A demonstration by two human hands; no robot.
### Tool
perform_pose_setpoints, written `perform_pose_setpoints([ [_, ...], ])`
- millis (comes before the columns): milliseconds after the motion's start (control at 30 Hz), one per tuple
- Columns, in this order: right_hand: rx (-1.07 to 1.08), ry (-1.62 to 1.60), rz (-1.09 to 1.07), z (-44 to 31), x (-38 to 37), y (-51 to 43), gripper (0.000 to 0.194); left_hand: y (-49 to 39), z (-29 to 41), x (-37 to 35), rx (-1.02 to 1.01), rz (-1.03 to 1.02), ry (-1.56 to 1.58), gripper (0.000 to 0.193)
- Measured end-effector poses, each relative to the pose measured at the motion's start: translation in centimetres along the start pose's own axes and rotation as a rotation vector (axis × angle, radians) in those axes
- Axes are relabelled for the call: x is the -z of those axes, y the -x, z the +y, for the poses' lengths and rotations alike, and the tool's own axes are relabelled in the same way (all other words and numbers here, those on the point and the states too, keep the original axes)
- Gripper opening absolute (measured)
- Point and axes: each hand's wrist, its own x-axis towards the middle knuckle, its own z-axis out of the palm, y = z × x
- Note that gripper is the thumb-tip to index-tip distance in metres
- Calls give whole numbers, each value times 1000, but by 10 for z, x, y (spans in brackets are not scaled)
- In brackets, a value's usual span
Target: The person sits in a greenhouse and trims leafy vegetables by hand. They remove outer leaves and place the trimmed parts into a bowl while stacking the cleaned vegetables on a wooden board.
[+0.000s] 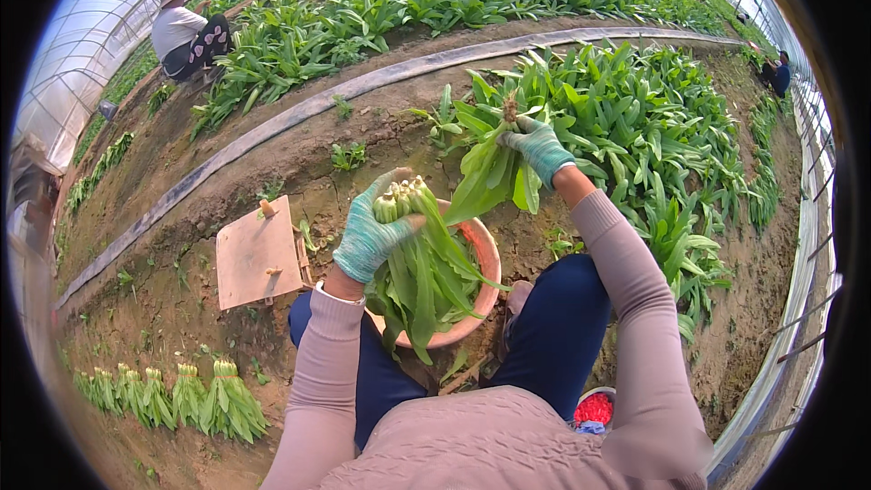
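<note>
My left hand (371, 235), in a green knitted glove, grips a bunch of leafy greens (418, 272) by its pale cut stem ends. The long leaves hang down over a round orange-pink basin (488, 265) between my knees, where more leaves lie. My right hand (537, 146), gloved alike, holds a single leafy plant (486, 170) upside down near its base. Brownish roots (510, 107) stick up above my right fingers, and its leaves droop towards the basin. Just beyond that hand grows a dense patch of the same greens (626, 116).
Left of the basin stands a wooden board with two pegs (255, 255). Several tied bunches (224, 398) line the soil at lower left. A container of red bands (593, 408) sits by my right leg. A flat hose (381, 78) crosses the ground; a person in a hat (180, 30) crouches beyond.
</note>
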Motion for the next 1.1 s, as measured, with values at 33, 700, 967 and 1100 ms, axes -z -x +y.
perform_pose_setpoints([
  [33, -14, -83, -2, -19, -13, 2, 26, 0, -1, 0, 29, -24, 14, 64],
  [700, -73, -1163, -54, -34, -62, 14, 13, -33, -16, -28, 36, 117, -484, 56],
  [967, -67, -120, 450, -11, -66, -19, 24, -33, -27, -41, 39, 77, -609, 56],
  [1100, -29, -159, 619, 29, -45, -46, 31, -33, -27, -42, 79, 123, -670, 54],
])
